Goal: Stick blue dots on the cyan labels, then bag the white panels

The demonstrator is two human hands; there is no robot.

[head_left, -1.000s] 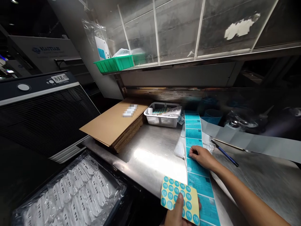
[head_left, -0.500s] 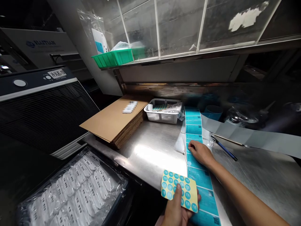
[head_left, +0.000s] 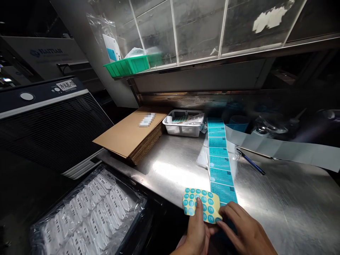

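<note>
My left hand (head_left: 196,230) holds a pale yellow sheet of round blue stickers (head_left: 194,203), with the thumb on its face and the fingers behind it. At the sheet's lower right corner, the thumb and fingers of my right hand (head_left: 243,228) pinch at a round sticker (head_left: 218,220); the corner bends there, and I cannot tell whether the sticker has come loose. Beyond my hands a long strip of blue rectangular labels (head_left: 220,163) runs up the metal table. Small round stickers show on some of its labels. My hands and the sheet cover the strip's near end.
Stacked cardboard sheets (head_left: 130,132) lie at the table's left, beside a white basket (head_left: 182,130). A blue pen (head_left: 252,163) and a pale backing strip (head_left: 287,152) are on the right. Below the table edge, a crate (head_left: 132,226) holds several white bagged pieces (head_left: 90,212). A green bin (head_left: 127,67) sits above.
My right hand has come back from the label strip to the sticker sheet's corner and now pinches there. My left hand still holds the sheet in nearly the same place.
</note>
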